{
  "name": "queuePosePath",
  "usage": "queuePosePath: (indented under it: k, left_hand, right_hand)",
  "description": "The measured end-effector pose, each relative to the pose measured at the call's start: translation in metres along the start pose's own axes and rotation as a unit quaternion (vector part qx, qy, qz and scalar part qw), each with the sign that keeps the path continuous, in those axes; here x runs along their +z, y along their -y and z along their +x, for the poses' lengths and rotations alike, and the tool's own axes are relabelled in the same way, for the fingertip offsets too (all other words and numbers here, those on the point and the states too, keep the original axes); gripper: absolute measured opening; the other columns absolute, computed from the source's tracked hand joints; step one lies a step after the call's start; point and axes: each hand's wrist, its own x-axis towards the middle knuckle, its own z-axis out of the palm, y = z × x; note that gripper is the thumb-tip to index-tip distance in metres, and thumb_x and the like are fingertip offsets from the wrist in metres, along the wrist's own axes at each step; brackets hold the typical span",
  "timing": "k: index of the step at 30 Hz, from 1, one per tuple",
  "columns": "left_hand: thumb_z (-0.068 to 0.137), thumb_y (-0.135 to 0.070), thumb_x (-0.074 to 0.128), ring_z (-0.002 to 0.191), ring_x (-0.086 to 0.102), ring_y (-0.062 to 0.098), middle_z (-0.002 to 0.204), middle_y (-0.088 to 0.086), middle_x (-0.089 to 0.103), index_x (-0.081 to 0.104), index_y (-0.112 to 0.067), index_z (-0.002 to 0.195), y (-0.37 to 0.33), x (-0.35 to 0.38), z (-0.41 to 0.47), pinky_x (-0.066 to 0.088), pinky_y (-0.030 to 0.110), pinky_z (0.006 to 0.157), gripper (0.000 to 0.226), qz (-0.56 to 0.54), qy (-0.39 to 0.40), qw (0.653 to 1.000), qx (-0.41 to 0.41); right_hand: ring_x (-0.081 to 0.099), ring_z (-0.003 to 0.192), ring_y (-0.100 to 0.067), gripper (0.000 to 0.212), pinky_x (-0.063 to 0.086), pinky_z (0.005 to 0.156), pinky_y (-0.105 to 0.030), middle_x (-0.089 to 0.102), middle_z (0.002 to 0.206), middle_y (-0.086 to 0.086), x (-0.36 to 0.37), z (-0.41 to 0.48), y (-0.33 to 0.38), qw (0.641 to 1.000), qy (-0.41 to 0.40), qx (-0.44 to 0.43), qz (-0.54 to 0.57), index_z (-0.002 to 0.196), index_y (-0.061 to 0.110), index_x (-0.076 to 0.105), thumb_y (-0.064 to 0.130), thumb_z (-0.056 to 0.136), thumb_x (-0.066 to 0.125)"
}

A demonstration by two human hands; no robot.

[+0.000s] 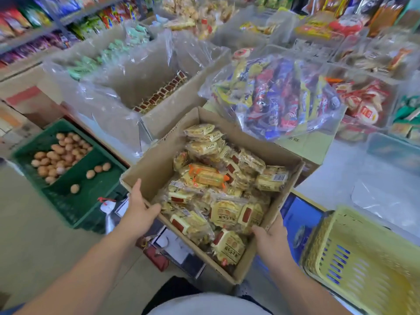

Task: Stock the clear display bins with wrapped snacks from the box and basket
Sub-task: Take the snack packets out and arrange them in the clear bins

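An open cardboard box (154, 169) is held up in front of me, filled with several yellow wrapped snacks (225, 212). My left hand (138, 208) grips the box's left wall, thumb over the rim. My right hand (271, 239) grips the near right wall, thumb inside against the packets. A yellow plastic basket (363, 253) stands at the lower right, its inside looking bare. Clear display bins (368, 64) with wrapped snacks line the counter at the upper right.
A green crate of eggs (66, 160) sits on the floor to the left. Behind it are plastic-lined cartons (127, 80) of snacks. A clear bag of mixed wrapped snacks (279, 94) lies on a carton behind the box. Shelves of packets fill the back.
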Motion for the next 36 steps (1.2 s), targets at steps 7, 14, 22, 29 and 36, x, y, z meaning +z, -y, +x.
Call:
queuePosePath:
  k: [7, 14, 22, 29, 36]
  left_hand:
    - [0.081, -0.060, 0.071, 0.155, 0.020, 0.038, 0.172, 0.015, 0.007, 0.009, -0.038, 0.163, -0.021, -0.003, 0.002, 0.020, 0.065, 0.121, 0.105, 0.392, -0.149, 0.895, 0.150]
    - [0.087, -0.057, 0.072, 0.145, 0.039, 0.026, 0.158, 0.002, 0.044, 0.038, -0.025, 0.156, -0.104, 0.047, 0.076, 0.034, 0.047, 0.120, 0.084, 0.371, 0.112, 0.872, 0.299]
    - [0.087, -0.063, 0.068, 0.127, 0.049, 0.031, 0.138, 0.008, 0.050, 0.050, -0.016, 0.142, -0.105, 0.083, 0.133, 0.051, 0.046, 0.100, 0.074, 0.528, 0.222, 0.747, 0.337]
    - [0.085, -0.040, 0.075, 0.091, 0.057, 0.018, 0.107, -0.001, 0.051, 0.061, -0.021, 0.098, -0.111, 0.040, 0.148, 0.053, 0.039, 0.082, 0.027, 0.497, 0.308, 0.737, 0.339]
    - [0.082, -0.036, 0.080, 0.103, 0.059, 0.018, 0.106, -0.009, 0.062, 0.064, -0.032, 0.116, -0.101, -0.034, 0.150, 0.042, 0.032, 0.076, 0.038, 0.381, 0.256, 0.806, 0.373]
  right_hand:
    - [0.041, 0.138, -0.027, 0.069, 0.038, 0.113, -0.052, 0.042, 0.148, -0.006, 0.003, 0.003, -0.006, 0.999, -0.006, 0.023, -0.048, 0.158, 0.023, 0.019, 0.020, 0.099, 0.054]
    - [0.058, 0.119, -0.006, 0.053, 0.051, 0.094, -0.026, 0.065, 0.122, 0.016, 0.005, -0.003, 0.002, 0.996, -0.062, 0.051, -0.037, 0.134, 0.042, 0.047, 0.008, 0.095, 0.055]
    - [0.066, 0.089, -0.001, 0.044, 0.050, 0.075, -0.030, 0.069, 0.096, 0.025, 0.018, -0.016, 0.015, 0.978, -0.174, 0.085, -0.075, 0.099, 0.057, 0.057, 0.014, 0.095, 0.058]
    - [0.043, 0.134, -0.026, 0.075, 0.040, 0.110, -0.047, 0.042, 0.148, -0.003, 0.028, -0.033, 0.039, 0.917, -0.277, 0.079, -0.277, 0.157, 0.027, 0.029, 0.037, 0.093, 0.068]
    - [0.048, 0.121, -0.016, 0.042, 0.039, 0.103, -0.033, 0.061, 0.128, 0.001, 0.077, 0.027, 0.124, 0.878, -0.171, -0.195, -0.403, 0.132, 0.020, 0.063, 0.036, 0.093, 0.067]
